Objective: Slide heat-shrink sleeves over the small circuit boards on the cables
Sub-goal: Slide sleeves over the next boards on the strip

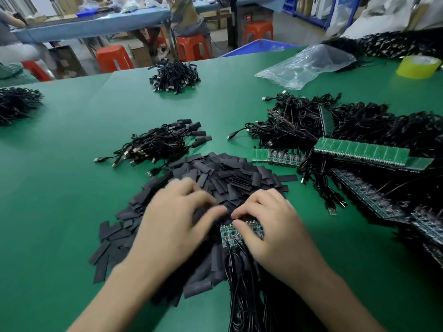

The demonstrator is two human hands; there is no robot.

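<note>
A heap of flat black heat-shrink sleeves [230,178] lies on the green table in front of me. A strip of small green circuit boards [229,234] with black cables [242,283] running toward me sits at the near edge of the heap. My right hand [271,226] grips this strip, thumb across the boards. My left hand [177,219] is blurred, fingers curled down over the sleeves just left of the strip; whether it pinches a sleeve is hidden.
A bundle of sleeved cables [163,144] lies behind the heap. Piles of cables with board strips [359,149] fill the right side. More bundles [175,75] sit farther back, with a plastic bag [306,65] and a tape roll [418,67]. A person sits at a far table.
</note>
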